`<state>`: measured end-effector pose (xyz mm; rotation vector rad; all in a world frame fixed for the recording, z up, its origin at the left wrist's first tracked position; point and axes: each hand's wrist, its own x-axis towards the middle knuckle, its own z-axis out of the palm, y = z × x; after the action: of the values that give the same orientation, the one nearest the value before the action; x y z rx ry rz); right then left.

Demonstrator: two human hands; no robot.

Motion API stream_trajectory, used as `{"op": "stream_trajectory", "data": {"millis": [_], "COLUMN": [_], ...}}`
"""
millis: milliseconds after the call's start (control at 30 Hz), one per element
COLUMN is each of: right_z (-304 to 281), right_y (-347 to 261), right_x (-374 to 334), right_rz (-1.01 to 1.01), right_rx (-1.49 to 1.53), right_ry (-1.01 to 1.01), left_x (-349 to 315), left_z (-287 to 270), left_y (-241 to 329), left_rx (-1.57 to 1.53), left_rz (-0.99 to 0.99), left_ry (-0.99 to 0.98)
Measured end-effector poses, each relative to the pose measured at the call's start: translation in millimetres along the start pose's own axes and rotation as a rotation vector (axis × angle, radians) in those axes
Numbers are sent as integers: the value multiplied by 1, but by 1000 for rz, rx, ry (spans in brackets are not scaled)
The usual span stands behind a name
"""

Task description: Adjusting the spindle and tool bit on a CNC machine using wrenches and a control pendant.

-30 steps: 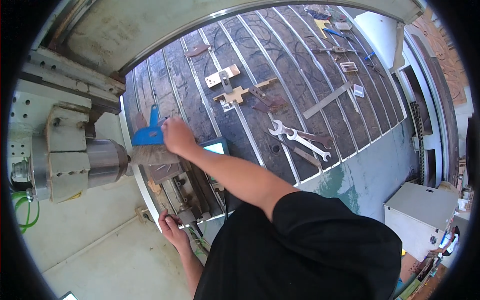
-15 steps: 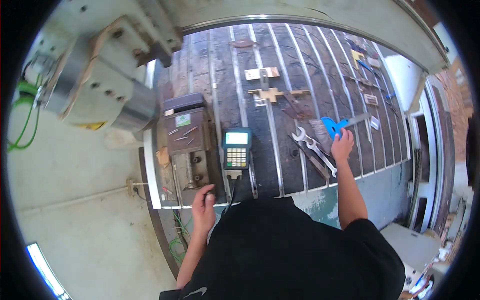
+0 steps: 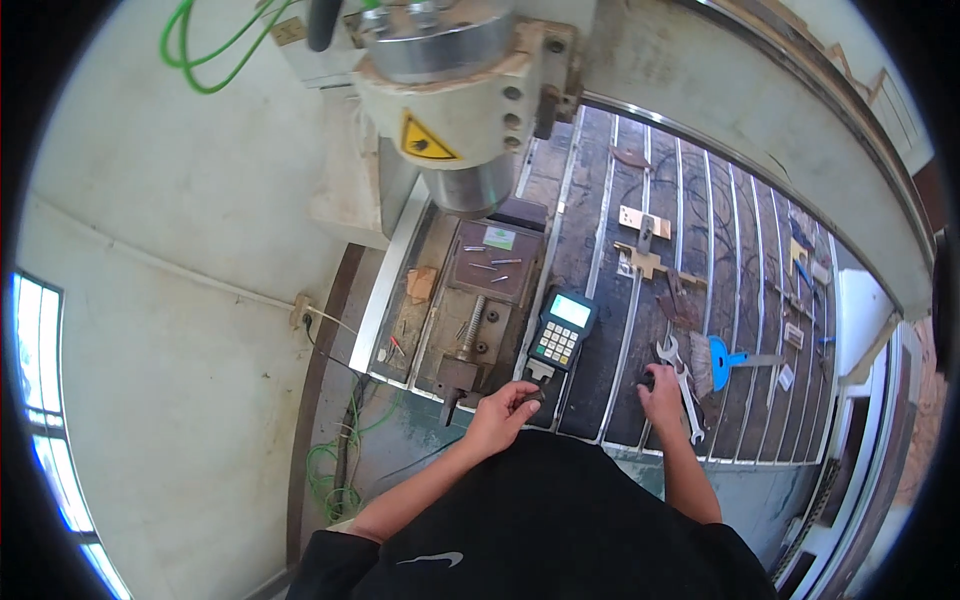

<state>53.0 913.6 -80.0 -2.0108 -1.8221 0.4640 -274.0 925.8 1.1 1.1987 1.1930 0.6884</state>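
My left hand (image 3: 503, 417) is closed in a pinch on a small dark thing that I cannot make out. It hovers at the table's near edge, beside the cable end of a handheld keypad controller (image 3: 563, 330) with a lit screen. My right hand (image 3: 661, 397) has its fingers curled round something dark, mostly hidden, just left of two open-end wrenches (image 3: 683, 378). To the right of them lies a brush (image 3: 703, 362) with a blue dustpan-shaped piece (image 3: 720, 363) against it.
A machine vise (image 3: 470, 340) with several small metal bits on it stands at left. Above it hangs a spindle head (image 3: 440, 110). Clamps and a brass-coloured plate (image 3: 640, 262) sit farther back on the slotted table. Green cables (image 3: 330, 470) hang at the lower left.
My view has swung left, bringing the spindle into the upper middle. My right hand has left the blue piece for the wrenches' left side; my left hand has moved from the vise toward the controller.
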Motion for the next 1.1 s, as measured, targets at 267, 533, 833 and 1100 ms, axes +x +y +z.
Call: {"op": "stream_trajectory", "data": {"millis": [267,533,833,1100], "right_z": [7,10,4,23], "right_y": [-186,-211,-239,-228], "right_x": [17,37,69,145], "right_rz": [-305,-480,-780,-693], "right_rx": [413,377,339,286], "right_ry": [-259,-216,-193,-138], "left_x": [21,21,21,2], "left_z": [-4,-23,-43,-59], "left_y": [17,19,8,-1], "left_rx": [142,101,-700,-675], "left_rz": [168,21,-39,-24], "left_ry": [159,300,112,202]}}
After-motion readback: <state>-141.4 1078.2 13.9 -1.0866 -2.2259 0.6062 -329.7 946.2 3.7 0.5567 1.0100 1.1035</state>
